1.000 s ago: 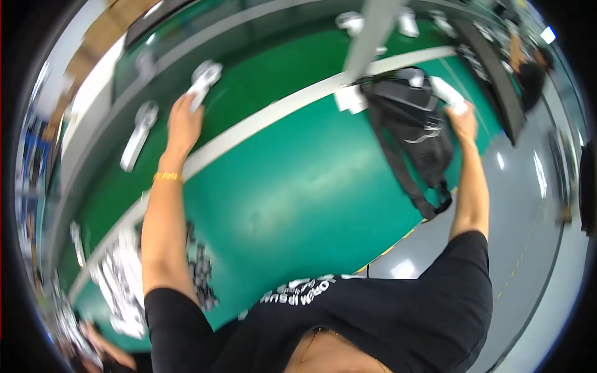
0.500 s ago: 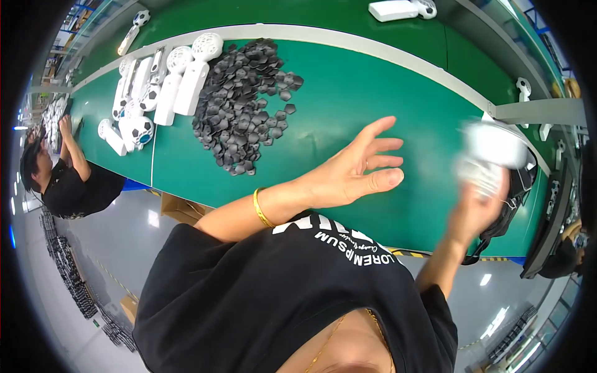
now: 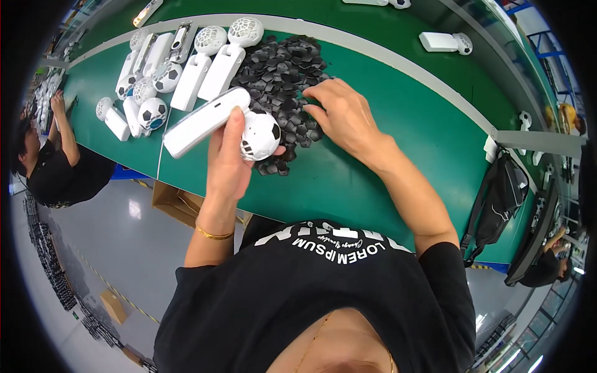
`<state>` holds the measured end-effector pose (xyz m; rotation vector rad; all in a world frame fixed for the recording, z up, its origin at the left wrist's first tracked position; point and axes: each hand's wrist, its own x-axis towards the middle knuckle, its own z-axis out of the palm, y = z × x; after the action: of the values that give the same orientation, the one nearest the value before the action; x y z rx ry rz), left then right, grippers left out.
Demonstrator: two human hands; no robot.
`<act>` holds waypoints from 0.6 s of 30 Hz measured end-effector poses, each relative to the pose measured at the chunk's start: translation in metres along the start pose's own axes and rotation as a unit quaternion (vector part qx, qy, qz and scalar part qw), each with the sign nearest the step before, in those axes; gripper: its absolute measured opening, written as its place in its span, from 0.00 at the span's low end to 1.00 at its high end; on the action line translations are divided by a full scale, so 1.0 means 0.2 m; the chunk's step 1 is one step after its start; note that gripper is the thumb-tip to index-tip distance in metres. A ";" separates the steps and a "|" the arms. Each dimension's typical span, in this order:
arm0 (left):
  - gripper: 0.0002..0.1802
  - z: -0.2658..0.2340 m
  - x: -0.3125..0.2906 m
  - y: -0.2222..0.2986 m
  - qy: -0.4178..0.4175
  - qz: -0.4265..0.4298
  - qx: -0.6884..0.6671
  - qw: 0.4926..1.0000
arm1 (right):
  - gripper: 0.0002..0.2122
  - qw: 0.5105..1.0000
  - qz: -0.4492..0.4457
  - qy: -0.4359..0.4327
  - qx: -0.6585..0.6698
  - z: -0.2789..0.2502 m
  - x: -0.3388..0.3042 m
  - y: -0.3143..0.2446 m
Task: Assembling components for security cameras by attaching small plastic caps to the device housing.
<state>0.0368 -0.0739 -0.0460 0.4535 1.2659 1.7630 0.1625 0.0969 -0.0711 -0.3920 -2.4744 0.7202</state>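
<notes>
My left hand is closed around a white handheld device, probably a small fan, with a round head patterned like a football. The device lies tilted, its handle toward the left and its ball head by my fingers. My right hand is at the right edge of a heap of small black pentagon pieces. Its fingers are bent, with thumb and forefinger a small gap apart over the pieces. No held piece can be made out there.
Several similar white devices lie on the green table to the left of the heap. A black bag rests at the right end. More devices are on the green surface beyond the pale rail. Another person works at far left.
A blurred white object was in my right hand at the right; now my left hand holds the white device. My right hand has moved left to the black pieces. The view has shifted.
</notes>
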 end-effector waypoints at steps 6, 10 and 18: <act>0.25 -0.03 0.03 0.04 -0.013 -0.001 -0.046 0.999 | 0.07 0.981 -0.073 -0.091 -0.154 0.08 0.07 0.01; 0.24 -0.05 0.07 0.03 -0.001 -0.004 -0.018 1.000 | 0.04 0.951 -0.113 -0.163 -0.238 0.06 0.11 -0.05; 0.25 -0.01 0.09 0.02 0.016 -0.036 -0.122 0.992 | 0.04 0.943 -0.102 -0.182 -0.260 0.03 0.15 -0.05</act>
<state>0.0238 -0.0610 -0.0477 0.2375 1.0580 1.8408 0.1331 0.0986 -0.0569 -0.1924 -2.9913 0.0369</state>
